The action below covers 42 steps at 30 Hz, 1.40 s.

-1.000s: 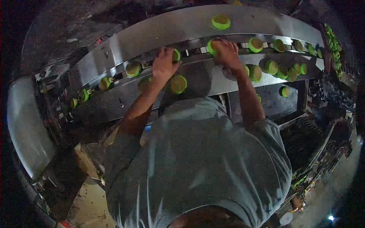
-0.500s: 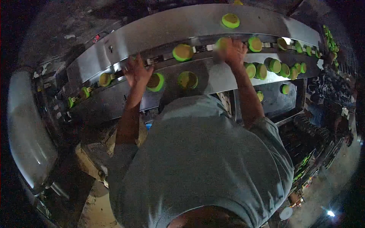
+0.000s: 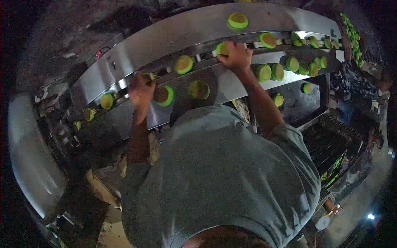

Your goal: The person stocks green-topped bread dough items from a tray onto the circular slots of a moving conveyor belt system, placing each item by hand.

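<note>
My right hand (image 3: 237,57) has its fingers bent around a round lime-green piece with a tan face (image 3: 222,48), which sits in the narrow channel of a curved metal bench. At the channel's left part, my left hand (image 3: 141,91) curls over another such piece, mostly covered by the fingers and a little blurred. Between the hands a green piece (image 3: 183,65) lies in the channel. Nearer my body, two larger-looking pieces rest on the bench: one green-edged piece (image 3: 163,96) beside my left hand and one darker piece (image 3: 199,89) to its right.
The metal bench (image 3: 165,31) arcs across the view, with one green piece (image 3: 238,20) on its far strip. Several pieces (image 3: 277,72) stand along the near right edge, above a dark tray (image 3: 300,109). A rack of green items (image 3: 351,39) stands far right; a pale rounded machine (image 3: 33,153) is left.
The channel pieces have shifted left in view, and both hands with them. The right hand's fingers now bend around a piece; the left hand's fingers have drawn in. The camera view has tilted slightly.
</note>
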Available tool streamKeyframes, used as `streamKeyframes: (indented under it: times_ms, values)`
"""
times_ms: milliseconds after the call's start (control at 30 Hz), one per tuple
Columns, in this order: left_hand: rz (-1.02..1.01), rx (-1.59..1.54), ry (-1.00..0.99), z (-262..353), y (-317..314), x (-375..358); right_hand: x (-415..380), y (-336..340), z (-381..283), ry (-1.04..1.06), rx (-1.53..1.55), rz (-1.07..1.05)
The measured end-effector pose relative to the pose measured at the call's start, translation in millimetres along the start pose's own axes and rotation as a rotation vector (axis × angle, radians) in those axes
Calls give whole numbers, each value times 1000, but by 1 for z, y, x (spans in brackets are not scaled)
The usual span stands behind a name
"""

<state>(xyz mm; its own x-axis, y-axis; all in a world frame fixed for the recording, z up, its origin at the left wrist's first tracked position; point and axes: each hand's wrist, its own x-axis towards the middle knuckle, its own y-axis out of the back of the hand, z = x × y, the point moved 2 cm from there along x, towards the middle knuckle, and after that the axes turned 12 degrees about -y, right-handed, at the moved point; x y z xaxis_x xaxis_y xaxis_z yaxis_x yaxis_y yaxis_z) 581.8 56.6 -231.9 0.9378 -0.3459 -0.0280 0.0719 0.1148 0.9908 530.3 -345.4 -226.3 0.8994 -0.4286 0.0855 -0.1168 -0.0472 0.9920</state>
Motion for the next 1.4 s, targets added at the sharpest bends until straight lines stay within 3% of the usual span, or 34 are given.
streamKeyframes:
  times_ms: [33,100,167,200,267,300,400,467,567,600,667,733,833,900,933,1000,1067,1133,1167,1200,1333,1400]
  values:
    - [-84,80,102,-3,15,-6,-3,7,-12,-57,32,-106]
    - [-122,39,182,-18,21,-13,-7,6,-15,27,12,-78]
    - [-162,-1,263,-43,24,-22,-7,4,-11,173,155,299]
    - [-37,106,176,-55,24,-30,-2,2,-1,171,156,300]
    - [216,313,-6,-64,26,-40,15,0,29,-74,-9,307]
    - [216,311,-12,-63,25,-42,19,-4,38,-80,-12,308]
    - [232,262,52,-50,32,-38,21,-24,50,-27,18,180]
    - [217,232,37,-37,33,-36,17,-29,34,221,157,-73]
    - [174,212,52,-13,41,-36,14,0,28,265,273,113]
    - [106,105,98,-2,52,-37,19,4,38,265,275,115]
    - [116,108,86,-1,48,-37,33,5,72,-22,197,13]
    - [120,108,69,1,47,-34,38,3,79,0,112,-6]
    - [147,-17,-41,9,48,-19,33,2,67,41,15,66]
    - [130,-198,-86,27,49,-11,23,-3,46,-14,183,-111]
    - [71,-228,-70,49,56,-7,17,-2,33,23,224,-35]
    - [22,-835,-69,71,30,0,4,-4,1,70,255,19]
    - [-86,-759,-205,119,56,15,-12,6,-30,208,281,148]
    - [32,-678,-391,138,27,31,-12,6,-28,173,333,179]
    - [40,-675,-378,149,23,41,-10,6,-20,127,376,219]
    - [-24,-544,-344,158,20,47,-6,3,-6,14,228,226]
    - [-205,-356,-243,146,5,54,4,8,18,-58,-38,229]
    - [-232,-369,-196,123,-23,51,10,-3,17,60,157,-144]
